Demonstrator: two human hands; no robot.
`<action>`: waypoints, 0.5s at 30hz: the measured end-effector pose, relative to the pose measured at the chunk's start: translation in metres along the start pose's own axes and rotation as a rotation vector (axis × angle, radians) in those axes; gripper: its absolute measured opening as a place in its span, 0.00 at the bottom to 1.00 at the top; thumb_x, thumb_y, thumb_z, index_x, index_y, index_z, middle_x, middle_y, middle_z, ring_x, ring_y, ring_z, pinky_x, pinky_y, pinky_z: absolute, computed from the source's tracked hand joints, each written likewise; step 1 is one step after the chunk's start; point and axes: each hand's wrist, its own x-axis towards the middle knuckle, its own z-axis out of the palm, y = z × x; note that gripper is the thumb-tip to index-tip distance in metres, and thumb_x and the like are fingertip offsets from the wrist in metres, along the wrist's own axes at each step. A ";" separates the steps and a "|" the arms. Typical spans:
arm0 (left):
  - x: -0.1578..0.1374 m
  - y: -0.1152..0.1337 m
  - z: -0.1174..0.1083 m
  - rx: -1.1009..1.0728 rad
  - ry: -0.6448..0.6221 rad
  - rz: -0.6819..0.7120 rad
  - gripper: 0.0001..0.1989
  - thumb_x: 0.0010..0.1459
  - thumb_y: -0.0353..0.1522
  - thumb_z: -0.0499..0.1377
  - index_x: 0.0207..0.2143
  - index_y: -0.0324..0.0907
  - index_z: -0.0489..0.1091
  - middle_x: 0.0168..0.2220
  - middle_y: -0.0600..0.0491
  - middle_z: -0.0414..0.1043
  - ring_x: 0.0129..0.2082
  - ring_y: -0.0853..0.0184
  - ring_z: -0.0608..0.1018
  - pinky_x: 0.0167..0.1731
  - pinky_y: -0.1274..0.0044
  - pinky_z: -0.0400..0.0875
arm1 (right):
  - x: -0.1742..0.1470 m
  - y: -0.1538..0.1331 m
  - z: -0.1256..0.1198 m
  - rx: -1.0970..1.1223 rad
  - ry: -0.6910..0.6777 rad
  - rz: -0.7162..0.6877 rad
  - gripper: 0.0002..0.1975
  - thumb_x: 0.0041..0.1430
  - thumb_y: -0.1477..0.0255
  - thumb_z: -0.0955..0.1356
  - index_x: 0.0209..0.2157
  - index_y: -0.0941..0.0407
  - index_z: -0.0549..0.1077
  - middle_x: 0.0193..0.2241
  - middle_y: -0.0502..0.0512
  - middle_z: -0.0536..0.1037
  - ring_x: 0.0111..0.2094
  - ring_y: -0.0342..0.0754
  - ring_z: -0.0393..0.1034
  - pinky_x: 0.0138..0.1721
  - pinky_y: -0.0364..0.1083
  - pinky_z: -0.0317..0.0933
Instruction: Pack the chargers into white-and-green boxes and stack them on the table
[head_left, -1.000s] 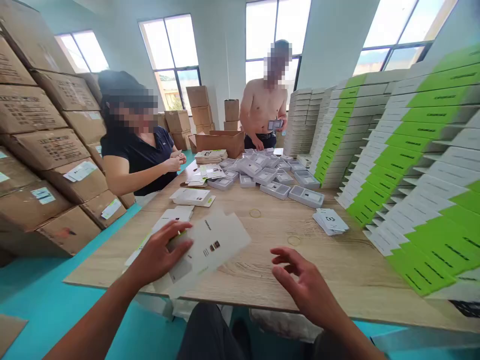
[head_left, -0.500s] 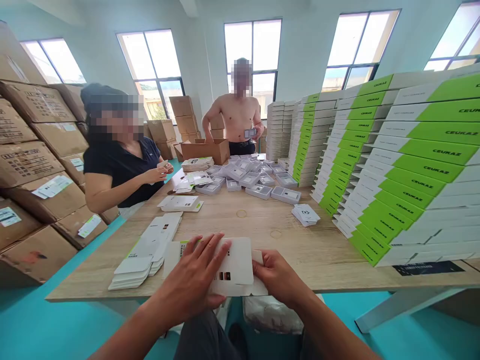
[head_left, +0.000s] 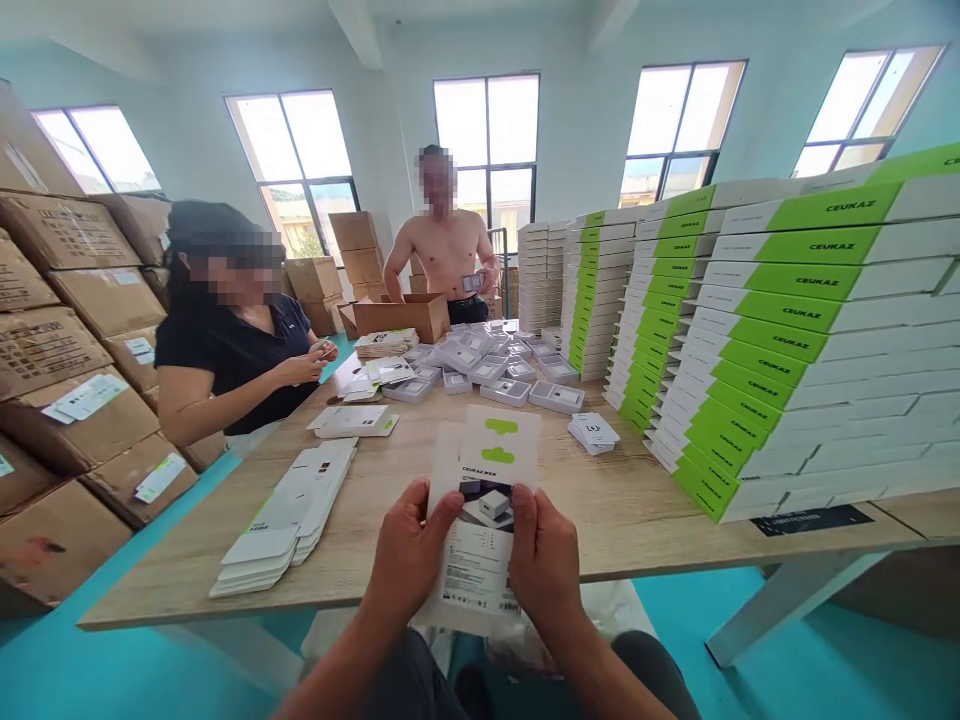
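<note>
Printed carton (head_left: pixel 480 530) held at the surface's (head_left: pixel 622 520) near edge

On my feed, my left hand (head_left: pixel 409 545) and right hand (head_left: pixel 547 550) both grip the carton by its long sides, thumbs on the printed face; its lower end covers part of the near edge. To my left, a strip of wood separates that hand from the flat cartons (head_left: pixel 289 510). To my right, a wider stretch of wood reaches the stacked boxes (head_left: pixel 780 340), and white cards (head_left: pixel 595 432) lie near their base.

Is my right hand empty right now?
No, the right hand grips the right side of the printed packaging, its thumb lying on the front, opposite the left hand.
</note>
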 end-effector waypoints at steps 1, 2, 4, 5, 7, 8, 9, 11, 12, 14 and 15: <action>0.000 -0.005 0.007 -0.019 0.049 0.009 0.24 0.54 0.52 0.67 0.36 0.38 0.77 0.27 0.51 0.80 0.25 0.63 0.80 0.23 0.78 0.73 | 0.001 0.004 0.001 0.019 0.005 0.016 0.30 0.67 0.44 0.58 0.23 0.53 0.66 0.19 0.51 0.71 0.22 0.46 0.62 0.26 0.46 0.53; 0.000 -0.010 0.014 -0.070 0.051 -0.020 0.25 0.55 0.53 0.66 0.37 0.39 0.77 0.26 0.51 0.80 0.25 0.64 0.79 0.22 0.78 0.72 | 0.002 0.007 0.002 0.083 -0.023 0.048 0.30 0.66 0.44 0.59 0.24 0.53 0.67 0.20 0.51 0.72 0.23 0.47 0.63 0.27 0.46 0.55; -0.003 -0.016 0.024 -0.230 -0.039 -0.169 0.28 0.57 0.55 0.63 0.41 0.38 0.77 0.27 0.49 0.81 0.24 0.62 0.80 0.22 0.77 0.73 | 0.005 0.012 0.001 0.303 -0.131 0.166 0.28 0.64 0.43 0.62 0.27 0.54 0.71 0.23 0.53 0.76 0.26 0.48 0.68 0.28 0.46 0.60; -0.005 -0.019 0.028 -0.295 -0.086 -0.248 0.30 0.57 0.56 0.62 0.42 0.37 0.77 0.27 0.48 0.81 0.24 0.61 0.81 0.22 0.75 0.73 | 0.007 0.014 0.001 0.426 -0.185 0.243 0.28 0.63 0.43 0.63 0.30 0.55 0.73 0.26 0.54 0.78 0.28 0.50 0.70 0.29 0.46 0.62; -0.005 -0.023 0.031 -0.318 -0.114 -0.308 0.33 0.57 0.58 0.60 0.42 0.36 0.77 0.27 0.46 0.81 0.25 0.59 0.82 0.23 0.74 0.74 | 0.011 0.017 0.000 0.617 -0.253 0.374 0.28 0.61 0.43 0.65 0.35 0.56 0.75 0.29 0.55 0.81 0.31 0.52 0.74 0.30 0.47 0.65; -0.004 -0.024 0.031 -0.278 -0.097 -0.279 0.35 0.56 0.59 0.59 0.40 0.35 0.78 0.27 0.45 0.82 0.26 0.57 0.83 0.23 0.74 0.74 | 0.012 0.019 -0.001 0.669 -0.264 0.412 0.27 0.60 0.44 0.67 0.36 0.56 0.76 0.30 0.56 0.81 0.32 0.53 0.75 0.31 0.47 0.66; -0.001 -0.026 0.031 -0.224 -0.063 -0.221 0.35 0.56 0.60 0.59 0.39 0.34 0.78 0.28 0.44 0.82 0.28 0.56 0.83 0.23 0.74 0.74 | 0.013 0.021 -0.002 0.698 -0.274 0.430 0.27 0.60 0.44 0.67 0.37 0.56 0.76 0.30 0.56 0.82 0.33 0.53 0.76 0.31 0.47 0.66; 0.005 -0.028 0.028 -0.117 0.025 -0.096 0.35 0.55 0.60 0.59 0.37 0.34 0.78 0.30 0.43 0.82 0.31 0.55 0.83 0.23 0.74 0.74 | 0.012 0.025 -0.003 0.722 -0.310 0.428 0.25 0.60 0.46 0.69 0.40 0.56 0.77 0.31 0.56 0.82 0.35 0.54 0.76 0.32 0.48 0.67; 0.009 -0.028 0.026 -0.085 0.072 -0.059 0.35 0.55 0.60 0.59 0.36 0.34 0.78 0.31 0.43 0.83 0.31 0.55 0.83 0.23 0.74 0.74 | 0.009 0.026 -0.003 0.729 -0.345 0.416 0.24 0.60 0.48 0.70 0.41 0.56 0.77 0.31 0.55 0.82 0.35 0.54 0.77 0.33 0.48 0.67; 0.015 -0.028 0.025 -0.105 0.140 -0.052 0.34 0.55 0.60 0.60 0.36 0.35 0.78 0.30 0.44 0.83 0.31 0.56 0.84 0.24 0.74 0.75 | 0.002 0.028 -0.003 0.766 -0.429 0.396 0.21 0.60 0.52 0.72 0.43 0.55 0.77 0.33 0.55 0.83 0.36 0.53 0.77 0.34 0.48 0.68; 0.016 -0.027 0.025 -0.156 0.145 -0.073 0.33 0.54 0.59 0.61 0.36 0.35 0.78 0.29 0.45 0.83 0.30 0.56 0.84 0.25 0.74 0.76 | -0.001 0.029 -0.002 0.797 -0.461 0.395 0.20 0.61 0.53 0.72 0.44 0.54 0.77 0.34 0.55 0.83 0.36 0.53 0.77 0.35 0.48 0.68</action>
